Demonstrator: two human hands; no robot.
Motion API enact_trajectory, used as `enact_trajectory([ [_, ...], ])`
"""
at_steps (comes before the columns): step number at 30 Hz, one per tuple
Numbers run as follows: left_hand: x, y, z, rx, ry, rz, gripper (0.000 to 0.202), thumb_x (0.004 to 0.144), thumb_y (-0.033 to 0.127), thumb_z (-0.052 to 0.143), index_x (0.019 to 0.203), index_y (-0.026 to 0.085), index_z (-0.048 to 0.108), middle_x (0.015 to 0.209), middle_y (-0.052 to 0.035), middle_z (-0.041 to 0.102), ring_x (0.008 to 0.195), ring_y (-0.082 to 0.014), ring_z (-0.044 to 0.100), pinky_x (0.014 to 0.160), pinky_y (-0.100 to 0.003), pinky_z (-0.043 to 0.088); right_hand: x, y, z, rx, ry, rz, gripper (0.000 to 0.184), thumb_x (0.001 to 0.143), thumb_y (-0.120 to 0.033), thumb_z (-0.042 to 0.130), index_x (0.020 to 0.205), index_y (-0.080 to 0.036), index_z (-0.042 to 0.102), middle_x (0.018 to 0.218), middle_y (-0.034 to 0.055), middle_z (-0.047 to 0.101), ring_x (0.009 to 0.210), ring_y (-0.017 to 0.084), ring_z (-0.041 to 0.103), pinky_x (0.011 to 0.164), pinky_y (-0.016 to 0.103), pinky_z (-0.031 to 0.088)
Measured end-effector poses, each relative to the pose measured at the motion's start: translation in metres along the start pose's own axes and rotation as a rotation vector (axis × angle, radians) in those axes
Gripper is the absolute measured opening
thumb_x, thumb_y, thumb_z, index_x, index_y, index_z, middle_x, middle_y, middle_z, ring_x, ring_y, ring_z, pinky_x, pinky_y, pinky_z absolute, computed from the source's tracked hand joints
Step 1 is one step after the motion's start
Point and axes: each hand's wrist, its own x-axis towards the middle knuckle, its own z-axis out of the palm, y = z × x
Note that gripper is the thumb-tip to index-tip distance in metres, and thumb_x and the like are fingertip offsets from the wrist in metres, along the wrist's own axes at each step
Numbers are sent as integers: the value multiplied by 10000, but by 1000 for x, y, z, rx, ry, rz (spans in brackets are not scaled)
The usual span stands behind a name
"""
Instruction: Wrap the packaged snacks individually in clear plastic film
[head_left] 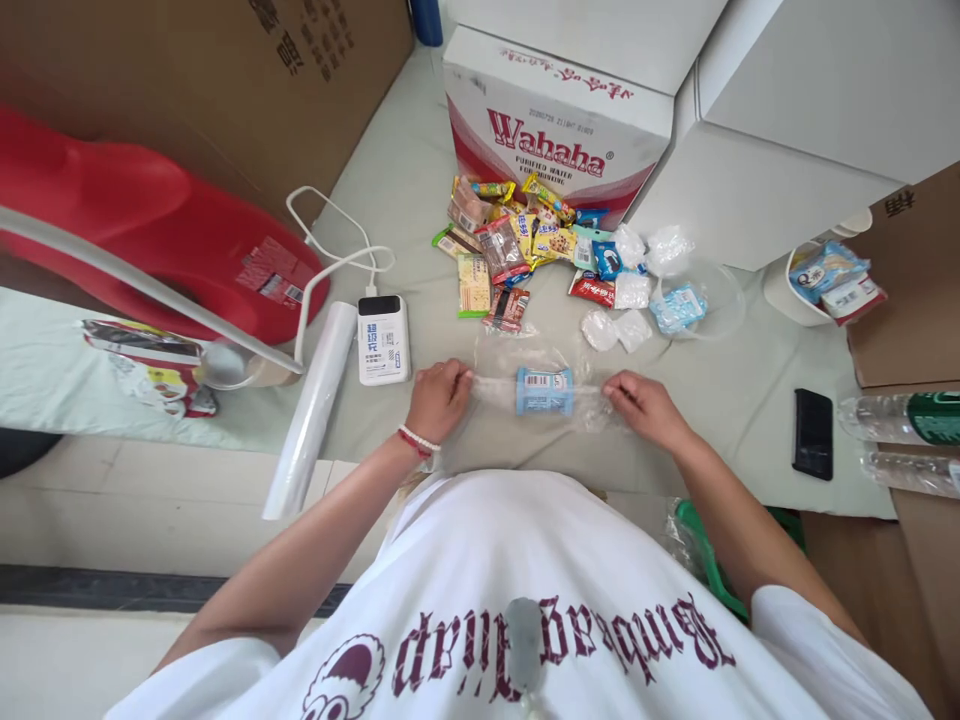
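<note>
A small blue snack packet (544, 391) lies in front of me on a sheet of clear plastic film (501, 391), which seems folded over it. My left hand (441, 400) pinches the film at its left end, fingers closed. At the opposite end, my right hand (643, 404) grips the film between thumb and fingers. The film stretches between both hands, low over the cloth-covered table (480, 448). Beyond it sits a pile of colourful wrapped snacks (517, 240). Several film-wrapped white bundles (632, 329) and another blue packet (679, 308) lie to the right, beside a clear round lid or dish (724, 300).
Left of my hands are a plastic film roll (311, 410), a white power bank (383, 342) with a cable and a large red container (150, 230). A Wahaha carton (555, 130) stands behind. Rightward are a phone (813, 433), bottles (900, 418) and a white bin (795, 290).
</note>
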Motion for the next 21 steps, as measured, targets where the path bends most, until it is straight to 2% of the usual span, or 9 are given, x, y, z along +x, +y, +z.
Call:
enact_trajectory([
  [2, 12, 4, 5, 2, 90, -110, 262, 955, 401, 408, 825, 230, 558, 770, -70, 647, 813, -265, 621, 813, -429, 488, 25, -4, -6, -149, 7, 138, 324, 1028, -414, 438, 890, -201, 639, 800, 64, 690, 752, 215, 643, 697, 314, 486],
  [5, 14, 9, 9, -7, 300, -156, 224, 946, 394, 443, 897, 217, 572, 903, -113, 656, 925, -291, 598, 893, -463, 474, 54, -20, -14, -450, 48, 248, 298, 1007, -430, 493, 1024, -181, 655, 986, 143, 712, 831, 274, 657, 710, 351, 467],
  [8, -7, 14, 8, -13, 523, -139, 259, 964, 343, 429, 1059, 176, 603, 1090, -178, 637, 1095, -335, 554, 1026, -548, 410, 77, -39, -18, -567, 136, 144, 339, 1023, -425, 473, 1192, -184, 641, 1185, 183, 677, 1038, 334, 636, 801, 399, 480],
  [10, -26, 20, 5, -3, 549, -98, 287, 961, 309, 434, 1119, 178, 635, 1130, -184, 630, 1151, -356, 533, 1072, -603, 354, 93, -47, -14, -550, 97, 0, 346, 1018, -368, 494, 1270, -173, 627, 1253, 183, 661, 1195, 349, 567, 905, 420, 476],
  [11, -34, 23, 4, 14, 502, -51, 293, 951, 303, 454, 1124, 197, 664, 1123, -176, 640, 1160, -362, 533, 1079, -620, 336, 102, -49, -9, -544, 54, -65, 385, 1000, -346, 532, 1327, -155, 606, 1296, 187, 648, 1251, 353, 528, 961, 428, 463],
  [13, -43, 32, 5, 70, 313, 100, 308, 933, 305, 494, 1134, 255, 723, 1110, -151, 679, 1167, -360, 546, 1075, -621, 326, 121, -50, 3, -547, -35, -131, 541, 950, -321, 623, 1440, -108, 535, 1357, 205, 623, 1299, 360, 485, 1035, 436, 430],
  [15, -39, 44, 9, 131, 90, 274, 366, 942, 299, 496, 1220, 326, 732, 1200, -115, 712, 1209, -343, 549, 1063, -585, 333, 136, -49, 14, -556, -102, -93, 597, 916, -309, 670, 1450, -81, 535, 1283, 210, 663, 1259, 355, 514, 1018, 417, 433],
  [18, -18, 62, 21, 208, -119, 438, 483, 981, 240, 436, 1397, 372, 640, 1438, -56, 650, 1269, -312, 532, 1018, -530, 361, 143, -51, 16, -552, -172, -16, 335, 954, -272, 593, 1239, -134, 702, 1046, 155, 733, 1111, 307, 602, 906, 352, 450],
  [21, 2, 73, 33, 251, -181, 460, 527, 993, 187, 395, 1456, 343, 594, 1500, -57, 611, 1203, -299, 559, 969, -519, 392, 126, -57, 9, -560, -211, -120, 295, 1007, -263, 495, 1119, -197, 759, 992, 112, 741, 997, 259, 643, 830, 319, 430],
])
